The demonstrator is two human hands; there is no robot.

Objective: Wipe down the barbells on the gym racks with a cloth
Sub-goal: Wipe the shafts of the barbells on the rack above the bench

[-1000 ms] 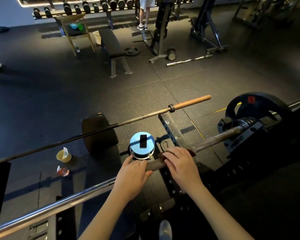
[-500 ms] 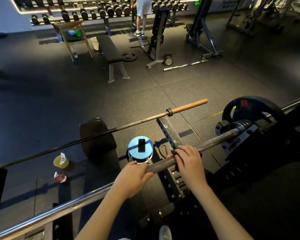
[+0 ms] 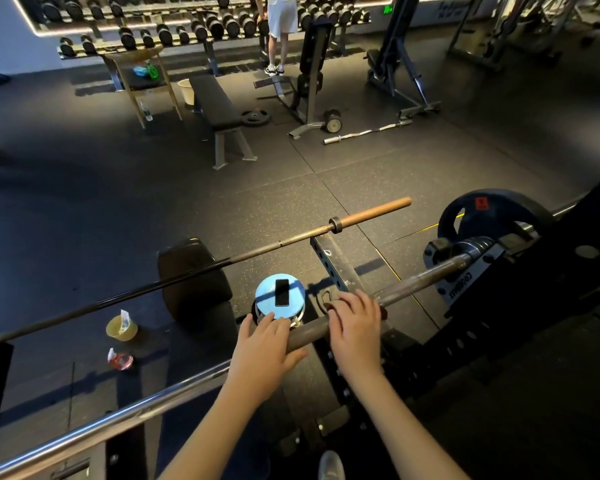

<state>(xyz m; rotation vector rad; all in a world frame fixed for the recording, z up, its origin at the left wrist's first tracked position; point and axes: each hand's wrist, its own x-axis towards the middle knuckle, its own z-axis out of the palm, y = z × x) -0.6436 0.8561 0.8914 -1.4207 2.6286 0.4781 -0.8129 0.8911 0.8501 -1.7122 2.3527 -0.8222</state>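
Fingers: both sets (image 3: 274,323) are being curled over the near barbell (image 3: 426,277).
Left hand (image 3: 267,351): the bar is being gripped.
Right hand (image 3: 355,327): a dark cloth (image 3: 329,308) is being pressed around the bar.
Barbell: it is being held on the rack (image 3: 471,289).

A: Dim gym; a light strip (image 3: 125,27) glows well beyond the hands, with a pale patch on the floor (image 3: 84,109) ahead-left.
B: Hard shadows left of the hands; edges bow; fingers slightly blurred.
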